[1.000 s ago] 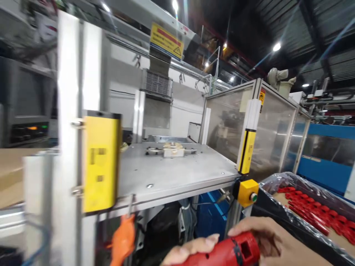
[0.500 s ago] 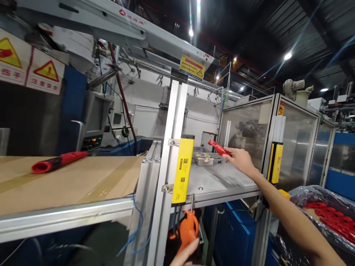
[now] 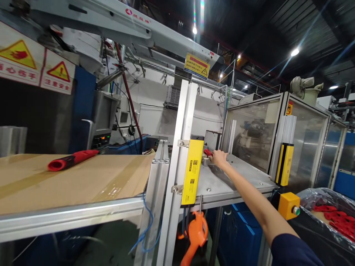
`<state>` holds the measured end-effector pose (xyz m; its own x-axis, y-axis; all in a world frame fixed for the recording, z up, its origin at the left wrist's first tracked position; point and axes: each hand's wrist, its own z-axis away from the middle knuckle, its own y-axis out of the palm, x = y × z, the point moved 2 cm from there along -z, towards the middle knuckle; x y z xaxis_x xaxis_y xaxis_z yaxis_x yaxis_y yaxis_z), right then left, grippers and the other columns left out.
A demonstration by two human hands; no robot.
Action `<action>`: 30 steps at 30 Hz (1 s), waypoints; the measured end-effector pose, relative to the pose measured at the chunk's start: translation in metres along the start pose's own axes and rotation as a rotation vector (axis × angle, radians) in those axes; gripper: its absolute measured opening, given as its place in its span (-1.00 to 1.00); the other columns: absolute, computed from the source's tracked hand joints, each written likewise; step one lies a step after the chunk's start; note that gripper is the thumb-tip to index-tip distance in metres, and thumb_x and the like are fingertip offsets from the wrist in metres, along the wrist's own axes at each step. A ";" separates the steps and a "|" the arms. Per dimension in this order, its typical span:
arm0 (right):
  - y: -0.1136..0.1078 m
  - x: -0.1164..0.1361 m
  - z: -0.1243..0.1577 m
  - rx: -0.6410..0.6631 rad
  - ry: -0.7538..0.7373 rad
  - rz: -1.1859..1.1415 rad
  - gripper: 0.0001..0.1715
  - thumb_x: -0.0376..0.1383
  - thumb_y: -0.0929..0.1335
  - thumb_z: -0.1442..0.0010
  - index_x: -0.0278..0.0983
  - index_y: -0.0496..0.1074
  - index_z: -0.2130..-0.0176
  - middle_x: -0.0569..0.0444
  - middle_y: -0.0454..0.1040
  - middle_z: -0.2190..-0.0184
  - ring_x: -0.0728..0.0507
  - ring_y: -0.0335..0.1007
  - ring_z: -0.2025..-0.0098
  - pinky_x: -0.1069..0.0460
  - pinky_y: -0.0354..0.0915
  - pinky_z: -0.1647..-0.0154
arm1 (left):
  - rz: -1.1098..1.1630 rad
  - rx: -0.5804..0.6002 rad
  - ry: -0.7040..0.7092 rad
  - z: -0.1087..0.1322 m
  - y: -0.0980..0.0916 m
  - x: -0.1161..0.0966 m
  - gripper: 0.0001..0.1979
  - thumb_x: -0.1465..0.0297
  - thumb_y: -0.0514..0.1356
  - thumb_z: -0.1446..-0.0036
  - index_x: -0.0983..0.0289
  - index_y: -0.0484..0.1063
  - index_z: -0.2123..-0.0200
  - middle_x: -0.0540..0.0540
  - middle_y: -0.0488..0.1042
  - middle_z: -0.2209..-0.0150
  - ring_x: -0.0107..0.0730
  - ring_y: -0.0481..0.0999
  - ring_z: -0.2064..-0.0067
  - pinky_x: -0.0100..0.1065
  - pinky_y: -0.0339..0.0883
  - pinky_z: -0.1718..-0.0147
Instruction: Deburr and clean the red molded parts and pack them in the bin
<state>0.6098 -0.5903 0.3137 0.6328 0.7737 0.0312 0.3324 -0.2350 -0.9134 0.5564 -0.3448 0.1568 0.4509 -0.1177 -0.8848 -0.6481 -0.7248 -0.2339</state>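
Note:
My right hand is stretched out over the grey metal machine table, its fingers closed on a red plastic handle part at the fixture behind the yellow light-curtain bar. The fixture itself is mostly hidden by that bar. My left hand is out of view. A second red and black handle lies on the cardboard-covered bench at the left.
An orange air gun hangs under the table edge. A yellow button box sits at the table's right corner, beside a black-lined bin of red parts. A clear-panelled guard stands behind the table. An aluminium post divides bench and table.
My right hand has carried the red handle from near my body out to the fixture on the machine table and lowered it there. My left hand has dropped out of view.

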 end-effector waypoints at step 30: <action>0.012 -0.019 -0.018 0.030 -0.148 -0.075 -0.52 -0.07 0.33 -0.36 -0.25 0.37 -0.16 -0.07 0.42 -0.14 -0.25 0.39 -0.14 -0.31 0.31 -0.18 | -0.232 0.062 -0.068 0.019 0.014 0.036 -0.63 0.07 0.16 -0.28 0.23 0.51 0.09 0.12 0.58 0.08 -0.21 0.57 0.10 -0.12 0.51 0.11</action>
<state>0.6143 -0.6187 0.3094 0.4961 0.8673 0.0416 0.3522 -0.1572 -0.9226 0.5518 -0.3459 0.1140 0.5514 0.0946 -0.8288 -0.5690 -0.6840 -0.4566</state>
